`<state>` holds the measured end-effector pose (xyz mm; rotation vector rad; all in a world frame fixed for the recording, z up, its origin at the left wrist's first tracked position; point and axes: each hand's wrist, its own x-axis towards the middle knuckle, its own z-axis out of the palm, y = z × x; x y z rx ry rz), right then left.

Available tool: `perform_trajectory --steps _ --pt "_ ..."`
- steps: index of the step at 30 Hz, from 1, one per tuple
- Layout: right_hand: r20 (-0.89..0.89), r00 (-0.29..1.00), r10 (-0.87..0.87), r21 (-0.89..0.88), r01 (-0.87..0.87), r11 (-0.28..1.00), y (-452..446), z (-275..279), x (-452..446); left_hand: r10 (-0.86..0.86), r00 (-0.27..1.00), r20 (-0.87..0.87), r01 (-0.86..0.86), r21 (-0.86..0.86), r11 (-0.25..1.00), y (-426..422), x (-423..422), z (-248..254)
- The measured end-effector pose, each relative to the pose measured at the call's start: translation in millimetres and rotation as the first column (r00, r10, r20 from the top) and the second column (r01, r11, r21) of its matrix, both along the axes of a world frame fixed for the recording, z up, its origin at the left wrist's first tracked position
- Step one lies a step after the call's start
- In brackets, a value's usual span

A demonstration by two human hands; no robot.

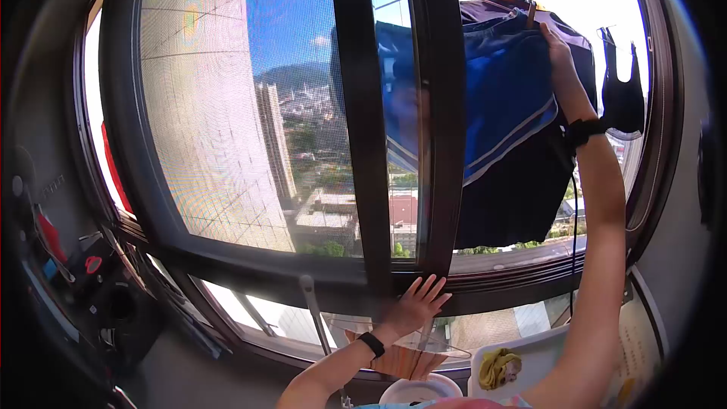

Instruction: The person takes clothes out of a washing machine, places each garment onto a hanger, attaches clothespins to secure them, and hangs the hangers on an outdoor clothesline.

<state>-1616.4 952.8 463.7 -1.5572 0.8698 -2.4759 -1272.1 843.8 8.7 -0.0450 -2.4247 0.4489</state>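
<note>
My right hand (559,49) reaches out through the open window, at the upper right edge of a blue garment (503,83) with white stripes along its lower edge. A brown peg (531,15) is just above the fingers. Whether the fingers pinch the cloth is too small to tell. Behind the blue garment hangs a dark shirt (515,197). My left hand (416,307) lies with its fingers spread near the lower window frame (492,288) and holds nothing.
A black garment (622,91) hangs at the right. A screened window panel (227,106) fills the left. Below are a white tray (541,348) with a yellow cloth (496,369), a white bucket (420,390), a pole (314,310) and a wooden-striped hanger item (401,360).
</note>
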Motion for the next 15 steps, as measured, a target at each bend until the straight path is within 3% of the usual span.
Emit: perform_trajectory --steps 2,9,13,15 --pt "0.064 0.990 0.124 0.012 -0.125 0.992 -31 9 13 0.025 1.000 0.000 -0.025 -0.017 1.000 -2 -4 -7" --pt "-0.052 0.951 0.304 0.058 -0.301 0.952 -123 55 33 0.095 0.994 0.051 -0.093 -0.049 0.994 -4 -7 -15" --pt "0.064 0.942 0.329 -0.025 -0.328 0.944 -148 56 67 0.146 0.987 0.069 -0.138 -0.119 0.983 -7 -11 -26" --pt "-0.076 0.966 0.246 0.017 -0.246 0.969 -155 54 72 0.193 0.978 0.074 -0.176 -0.195 0.965 -10 -14 -32"
